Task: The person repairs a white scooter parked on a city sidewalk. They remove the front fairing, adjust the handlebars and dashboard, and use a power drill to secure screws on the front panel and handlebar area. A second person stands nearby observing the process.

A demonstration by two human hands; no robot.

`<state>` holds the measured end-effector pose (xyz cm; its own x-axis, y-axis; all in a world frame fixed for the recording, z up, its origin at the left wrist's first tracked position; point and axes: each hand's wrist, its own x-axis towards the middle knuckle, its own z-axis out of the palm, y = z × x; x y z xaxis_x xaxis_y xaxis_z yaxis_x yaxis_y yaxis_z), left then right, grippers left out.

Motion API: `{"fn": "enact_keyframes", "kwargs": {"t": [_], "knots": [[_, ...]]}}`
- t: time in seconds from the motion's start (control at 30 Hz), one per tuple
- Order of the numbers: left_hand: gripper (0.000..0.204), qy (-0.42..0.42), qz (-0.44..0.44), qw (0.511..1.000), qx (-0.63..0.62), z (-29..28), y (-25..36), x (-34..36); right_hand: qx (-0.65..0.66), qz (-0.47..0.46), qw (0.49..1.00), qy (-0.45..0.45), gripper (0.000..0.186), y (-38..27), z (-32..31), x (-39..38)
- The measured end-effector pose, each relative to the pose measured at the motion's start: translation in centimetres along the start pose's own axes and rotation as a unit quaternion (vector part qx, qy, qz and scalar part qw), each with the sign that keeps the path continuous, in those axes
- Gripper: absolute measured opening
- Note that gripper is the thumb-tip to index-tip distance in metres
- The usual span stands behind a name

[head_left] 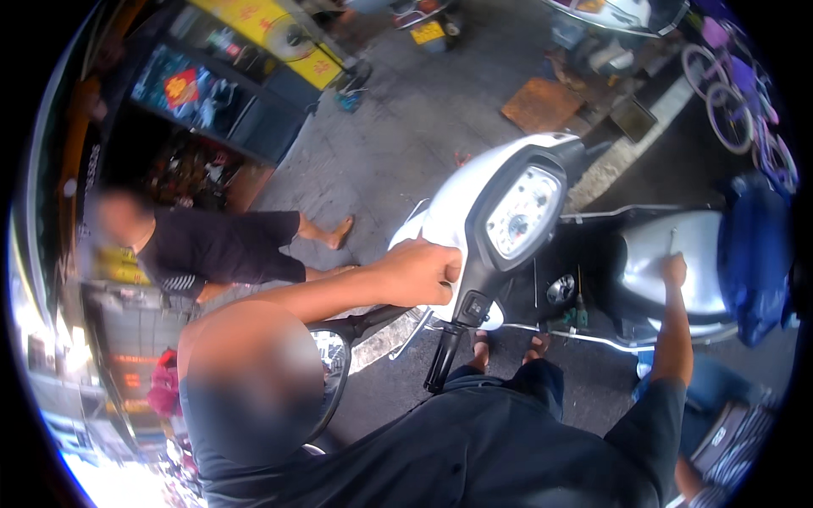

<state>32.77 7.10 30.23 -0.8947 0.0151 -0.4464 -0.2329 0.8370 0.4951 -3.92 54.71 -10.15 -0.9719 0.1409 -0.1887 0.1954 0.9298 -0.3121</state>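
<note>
A white scooter (449,190) with a black-framed dashboard (523,212) stands across the middle. My left hand (428,273) is closed, its curled fingers against the edge of the white front cover, just above the black handlebar grip (442,360). Anything between those fingers is hidden. Over the shiny grey seat (690,267), my right hand (674,270) is closed around a thin metal rod (673,241) that sticks out beyond the fingers; its kind is unclear. On the footboard lies what looks like a green-handled screwdriver (581,311), beside a round, shiny part (561,289).
A person in dark clothes (229,245) is on the left by a shop front. A rear-view mirror (332,364) is near my left arm. Blue cloth (758,258) covers the scooter's rear. Purple bicycles (728,102) and a brown board (542,106) are beyond.
</note>
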Motion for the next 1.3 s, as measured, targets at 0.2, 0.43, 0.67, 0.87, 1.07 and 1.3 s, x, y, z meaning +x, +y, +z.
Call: {"fn": "enact_keyframes", "kwargs": {"t": [0.2, 0.43, 0.67, 0.87, 1.07, 1.3], "knots": [[0.023, -0.088, -0.132, 0.987, -0.024, -0.5, 0.4, -1.0, 0.500, 0.012, 0.839, -0.214, 0.021, -4.8, -2.9, -11.5], [0.022, -0.131, -0.133, 0.982, -0.003, -1.8, 2.3, 0.4, 0.545, -0.220, 0.781, -0.212, 0.024, -14.4, -15.7, -29.7], [0.020, -0.169, -0.175, 0.970, -0.022, -1.0, 1.4, 1.7, 0.624, -0.264, 0.584, -0.447, 0.035, -17.5, -21.9, -38.7], [0.016, -0.157, -0.166, 0.970, -0.079, 0.1, 1.3, 1.3, 0.609, -0.288, 0.495, -0.548, 0.071, -16.7, -19.8, -41.2], [0.022, -0.167, -0.191, 0.961, -0.112, -0.8, 2.2, 0.5, 0.603, -0.308, 0.509, -0.531, 0.065, -17.0, -19.8, -41.3], [0.029, -0.133, -0.185, 0.963, -0.146, -0.9, 3.4, -0.7, 0.636, -0.311, 0.546, -0.449, 0.027, -21.3, -19.1, -40.4]]}}
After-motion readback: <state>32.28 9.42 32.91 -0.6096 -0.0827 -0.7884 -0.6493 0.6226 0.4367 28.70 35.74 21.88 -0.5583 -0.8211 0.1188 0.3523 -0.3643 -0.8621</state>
